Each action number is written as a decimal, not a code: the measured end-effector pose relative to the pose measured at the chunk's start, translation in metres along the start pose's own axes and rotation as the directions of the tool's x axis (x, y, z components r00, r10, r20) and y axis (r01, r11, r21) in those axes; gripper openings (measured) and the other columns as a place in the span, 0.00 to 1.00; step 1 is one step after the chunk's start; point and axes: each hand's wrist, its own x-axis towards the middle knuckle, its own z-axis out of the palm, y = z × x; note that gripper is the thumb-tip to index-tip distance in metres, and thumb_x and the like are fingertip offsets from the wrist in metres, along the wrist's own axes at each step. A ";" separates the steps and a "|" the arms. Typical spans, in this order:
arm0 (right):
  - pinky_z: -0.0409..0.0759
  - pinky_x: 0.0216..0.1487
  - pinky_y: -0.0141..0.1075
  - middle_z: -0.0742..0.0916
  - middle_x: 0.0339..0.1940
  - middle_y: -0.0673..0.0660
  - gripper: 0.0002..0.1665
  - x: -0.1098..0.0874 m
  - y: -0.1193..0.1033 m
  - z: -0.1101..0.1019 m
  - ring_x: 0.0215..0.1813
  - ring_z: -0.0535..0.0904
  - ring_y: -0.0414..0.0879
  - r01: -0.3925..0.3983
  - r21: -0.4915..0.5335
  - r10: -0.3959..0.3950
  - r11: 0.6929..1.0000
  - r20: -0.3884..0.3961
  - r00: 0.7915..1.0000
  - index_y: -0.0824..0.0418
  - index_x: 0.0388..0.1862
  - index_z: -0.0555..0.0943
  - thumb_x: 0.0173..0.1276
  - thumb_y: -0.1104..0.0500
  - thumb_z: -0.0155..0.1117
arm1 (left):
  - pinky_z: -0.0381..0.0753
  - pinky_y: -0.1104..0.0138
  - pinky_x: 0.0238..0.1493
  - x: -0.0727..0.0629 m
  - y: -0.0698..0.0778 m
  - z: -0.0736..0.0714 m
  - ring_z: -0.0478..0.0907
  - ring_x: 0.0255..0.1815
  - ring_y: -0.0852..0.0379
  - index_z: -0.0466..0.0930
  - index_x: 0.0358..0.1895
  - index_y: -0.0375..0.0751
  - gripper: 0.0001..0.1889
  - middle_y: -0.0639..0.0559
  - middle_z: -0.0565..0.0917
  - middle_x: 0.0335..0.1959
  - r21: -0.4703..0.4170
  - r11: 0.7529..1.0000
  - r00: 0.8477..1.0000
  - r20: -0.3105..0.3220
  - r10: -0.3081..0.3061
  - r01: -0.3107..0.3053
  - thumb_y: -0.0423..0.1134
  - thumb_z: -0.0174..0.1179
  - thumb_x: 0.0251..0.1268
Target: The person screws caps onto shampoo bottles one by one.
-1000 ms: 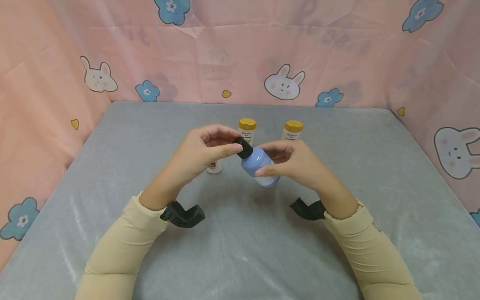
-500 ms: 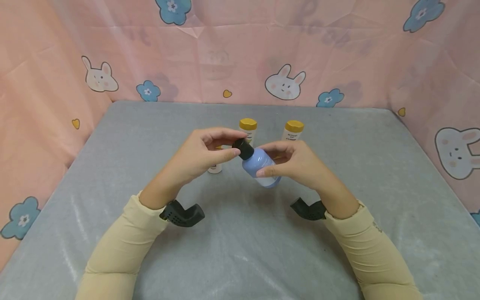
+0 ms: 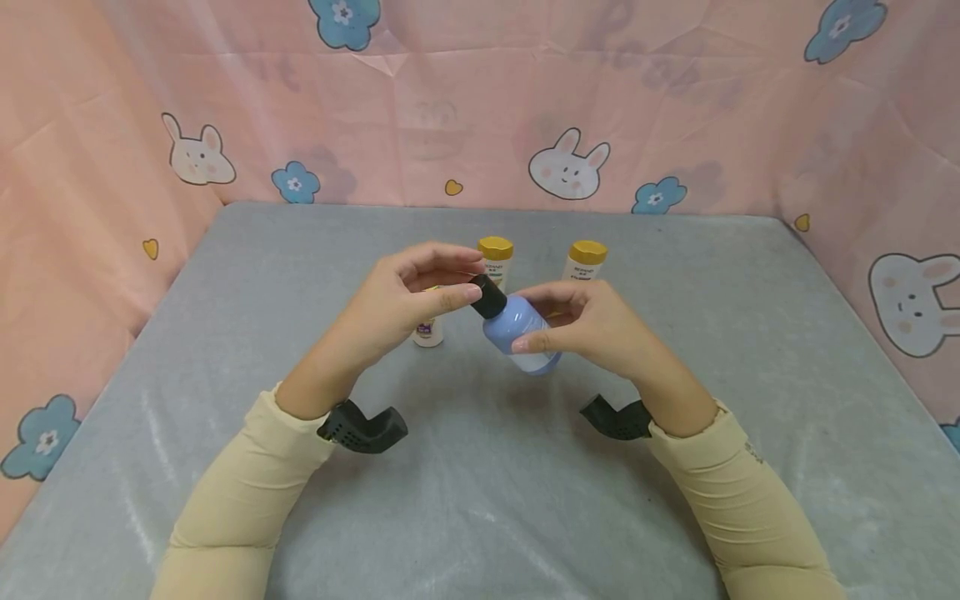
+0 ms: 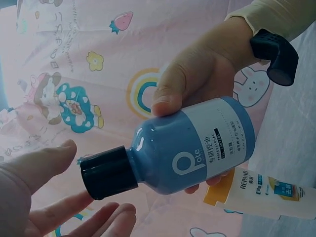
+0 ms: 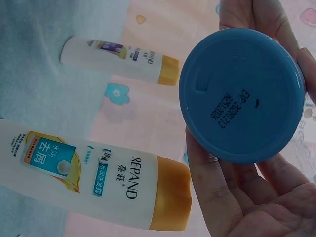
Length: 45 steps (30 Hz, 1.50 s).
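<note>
My right hand [image 3: 596, 321] grips a blue bottle [image 3: 517, 325] with a white label, its thumb on the near side. The bottle is held off the table, tilted with its black cap [image 4: 108, 173] toward my left hand [image 3: 397, 292]. That left hand is spread around the cap; in the left wrist view the thumb stands clear of it, and one fingertip lies close by, though touch cannot be told. The right wrist view faces the bottle's printed round base [image 5: 242, 94], with fingers on both sides.
Behind the hands stand two white shampoo bottles with gold caps [image 3: 495, 248] [image 3: 587, 252]. A third white bottle [image 3: 428, 333] is partly hidden by the left hand. The grey table [image 3: 480, 500] ends at a pink printed curtain [image 3: 450, 100].
The left hand dipped and turned slightly at the cap, then rolled back with its fingers raised and loosened. The right hand and the blue bottle have stayed almost still.
</note>
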 end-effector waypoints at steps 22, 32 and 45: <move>0.84 0.49 0.39 0.88 0.51 0.58 0.30 -0.002 -0.001 -0.001 0.48 0.86 0.48 0.004 0.024 -0.005 1.000 0.015 1.000 0.59 0.57 0.83 0.55 0.58 0.80 | 0.81 0.66 0.59 0.001 -0.003 0.001 0.83 0.56 0.58 0.82 0.59 0.39 0.18 0.45 0.84 0.59 -0.010 1.000 0.999 0.044 0.016 -0.015 0.33 0.64 0.66; 0.84 0.49 0.39 0.88 0.51 0.59 0.30 -0.001 -0.001 -0.001 0.47 0.87 0.48 0.006 0.017 -0.006 1.000 0.017 1.000 0.59 0.58 0.83 0.55 0.57 0.80 | 0.80 0.64 0.62 -0.001 -0.002 0.001 0.80 0.62 0.56 0.78 0.63 0.38 0.21 0.44 0.82 0.61 -0.053 0.997 0.995 0.083 0.059 -0.055 0.30 0.62 0.66; 0.84 0.49 0.39 0.88 0.52 0.59 0.30 -0.001 -0.002 0.000 0.48 0.86 0.47 -0.002 0.020 0.002 1.000 0.014 1.000 0.59 0.58 0.83 0.55 0.58 0.80 | 0.82 0.64 0.54 0.000 0.000 0.001 0.85 0.50 0.57 0.85 0.52 0.44 0.14 0.51 0.88 0.50 0.039 0.998 0.998 -0.030 -0.056 0.057 0.40 0.68 0.64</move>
